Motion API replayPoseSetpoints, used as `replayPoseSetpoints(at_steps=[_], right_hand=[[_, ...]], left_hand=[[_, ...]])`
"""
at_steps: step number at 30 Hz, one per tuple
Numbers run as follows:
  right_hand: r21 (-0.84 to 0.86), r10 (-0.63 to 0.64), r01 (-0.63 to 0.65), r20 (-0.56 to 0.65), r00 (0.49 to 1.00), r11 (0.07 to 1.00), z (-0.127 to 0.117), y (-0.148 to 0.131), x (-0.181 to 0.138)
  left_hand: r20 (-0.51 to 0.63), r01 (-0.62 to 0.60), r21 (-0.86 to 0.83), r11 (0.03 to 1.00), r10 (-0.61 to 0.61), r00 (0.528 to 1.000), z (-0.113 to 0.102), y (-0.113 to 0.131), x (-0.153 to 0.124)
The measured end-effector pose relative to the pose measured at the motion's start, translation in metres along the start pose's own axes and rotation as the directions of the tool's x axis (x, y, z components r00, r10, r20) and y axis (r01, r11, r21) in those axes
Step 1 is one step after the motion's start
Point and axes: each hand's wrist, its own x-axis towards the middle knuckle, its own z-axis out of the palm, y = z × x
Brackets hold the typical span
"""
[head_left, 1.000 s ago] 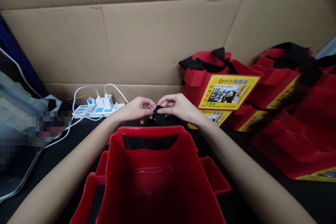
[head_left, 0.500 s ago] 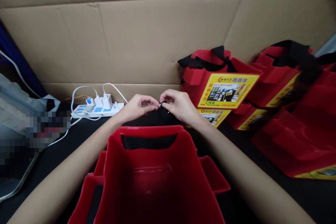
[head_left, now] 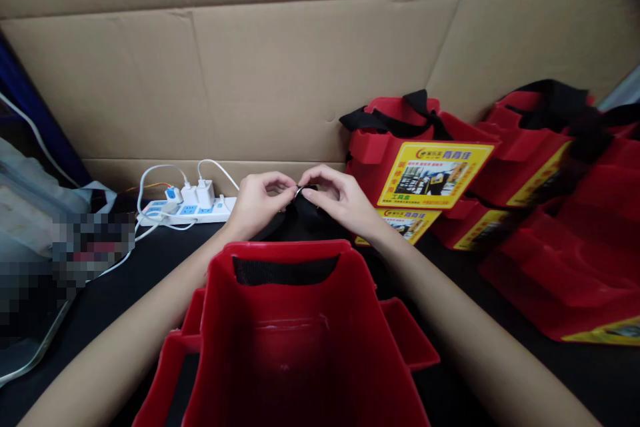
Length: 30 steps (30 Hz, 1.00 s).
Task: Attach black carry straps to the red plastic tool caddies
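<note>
A red plastic tool box (head_left: 300, 340) stands right in front of me, its open top facing up. Black webbing shows through the slot in its far wall. Beyond that wall, my left hand (head_left: 263, 203) pinches a small shiny metal buckle (head_left: 299, 193) from the left, thumb against fingers. My right hand (head_left: 340, 197) is closed on the same buckle from the right, next to a black webbing strap (head_left: 311, 217) hanging beneath the fingers. The buckle's exact shape is partly covered by my fingertips.
More red tool boxes (head_left: 375, 153) with black straps and yellow labels are stacked at the right. A white power strip (head_left: 215, 211) with plugs and cables lies at the left, near a plastic bag (head_left: 25, 193). Cardboard (head_left: 275, 80) walls the back.
My hands have shifted slightly left with the buckle. My left hand has turned and its fingers sit closer around the buckle. More of the black strap shows below. The red box stays put.
</note>
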Motion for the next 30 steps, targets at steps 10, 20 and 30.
replayPoseSetpoints(at_steps=[10,20,30], right_hand=[[-0.524,-0.030,0.004,-0.041,0.999,0.852,0.017,0.002,-0.006],[-0.246,0.034,-0.090,-0.221,0.975,0.965,-0.001,0.003,0.000],[-0.096,-0.011,0.014,0.027,1.000,0.995,-0.014,0.003,-0.002]], left_hand=[[-0.101,0.087,-0.044,0.995,-0.091,0.991,0.004,-0.002,-0.001],[-0.131,0.248,-0.258,0.934,-0.288,0.949,0.002,0.011,0.002],[-0.309,0.026,0.466,0.884,0.135,0.941,-0.057,0.024,0.012]])
